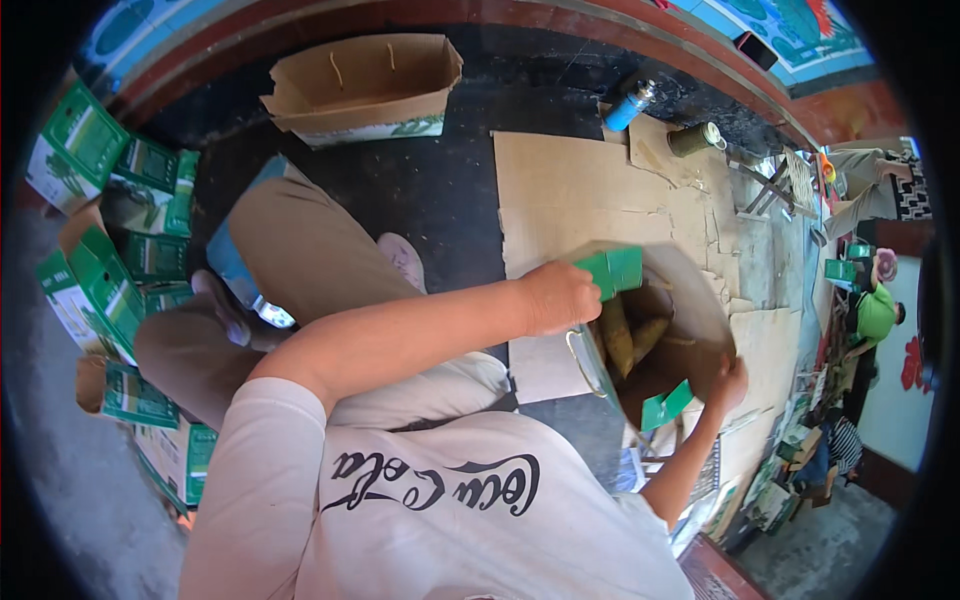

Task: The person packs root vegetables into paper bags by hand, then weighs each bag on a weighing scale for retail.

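My left hand [560, 295] reaches across my body and grips the green top flap [615, 268] of an open cardboard box [700, 300] on the floor. My right hand [730, 385] holds the box's brown wall on the near side, just above another green flap [665, 405]. Inside the box lie several long yellowish-brown pieces [625, 335]; I cannot tell what they are. A curved metal rim [585, 360] shows at the box's left edge.
Flattened cardboard sheets [600, 190] cover the dark floor behind the box. An empty open carton [365, 85] stands at the back. Green-and-white cartons [110, 270] pile up on the left. A blue can [630, 105] and a tin [695, 138] lie nearby. Another person [875, 310] sits far right.
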`<move>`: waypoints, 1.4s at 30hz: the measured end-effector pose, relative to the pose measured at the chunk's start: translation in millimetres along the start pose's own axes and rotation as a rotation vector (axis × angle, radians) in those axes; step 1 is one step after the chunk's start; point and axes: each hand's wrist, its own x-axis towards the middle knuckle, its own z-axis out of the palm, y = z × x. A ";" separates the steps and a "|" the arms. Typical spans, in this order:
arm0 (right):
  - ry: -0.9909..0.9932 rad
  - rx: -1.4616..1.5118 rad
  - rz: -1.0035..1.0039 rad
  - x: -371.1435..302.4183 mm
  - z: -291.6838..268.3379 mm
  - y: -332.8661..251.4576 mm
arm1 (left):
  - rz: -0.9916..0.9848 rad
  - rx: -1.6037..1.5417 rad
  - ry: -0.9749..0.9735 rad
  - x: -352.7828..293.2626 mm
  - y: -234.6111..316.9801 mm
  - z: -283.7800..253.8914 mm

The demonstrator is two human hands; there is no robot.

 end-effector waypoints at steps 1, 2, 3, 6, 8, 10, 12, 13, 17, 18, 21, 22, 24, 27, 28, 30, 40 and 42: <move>-0.098 -0.003 0.072 -5.4 9.1 1.2 | -0.022 -0.023 -0.069 -1.5 -1.1 3.3; -0.194 -0.007 0.154 -11.8 18.4 0.5 | -0.035 -0.022 -0.067 -5.0 -6.8 0.5; -0.192 -0.064 0.183 -22.8 37.6 12.4 | -0.113 -0.045 0.029 -9.9 -11.5 -8.4; -0.121 -0.146 0.357 -25.4 79.3 48.0 | -0.297 0.014 0.176 -45.3 -37.6 -55.6; -0.249 -0.168 0.313 -3.3 87.4 68.8 | -0.433 0.033 0.355 -70.1 -43.3 -104.5; -0.313 -0.138 0.352 16.5 88.7 48.9 | -0.679 0.005 0.439 -100.8 -39.7 -147.4; -0.366 -0.109 0.382 31.1 82.9 27.6 | -0.849 0.075 0.557 -130.6 -31.7 -181.9; -0.326 -0.100 0.405 33.8 80.7 18.5 | -0.894 0.165 0.601 -149.0 -30.4 -193.8; -0.027 -0.092 0.217 49.9 48.3 -61.5 | -1.057 0.326 0.804 -241.2 -30.5 -221.4; 0.089 -0.016 0.104 60.9 43.9 -73.9 | -1.087 0.378 0.829 -265.1 -30.2 -226.3; 0.278 0.291 -0.207 91.1 20.8 -161.2 | -1.156 0.396 0.964 -336.9 -22.2 -236.8; 0.272 0.418 -0.297 97.2 12.8 -199.8 | -1.169 0.424 0.977 -356.0 -16.3 -239.5; 0.246 0.675 -0.493 99.8 2.3 -276.8 | -1.247 0.369 1.086 -386.9 -6.9 -239.0; 0.040 0.868 -0.711 79.7 -6.9 -390.9 | -1.312 0.358 1.166 -415.3 1.5 -230.2; -0.001 0.922 -0.821 64.0 -19.5 -432.7 | -1.334 0.350 1.205 -423.9 8.1 -228.9; 0.007 0.891 -0.963 44.1 -24.4 -497.1 | -1.408 0.392 1.181 -438.6 14.6 -220.4; 0.039 0.318 -1.181 -18.1 11.4 -657.8 | -1.485 0.197 1.437 -444.6 49.8 -214.3; 0.069 0.242 -1.182 -24.5 17.4 -663.4 | -1.464 0.154 1.478 -446.3 53.4 -212.0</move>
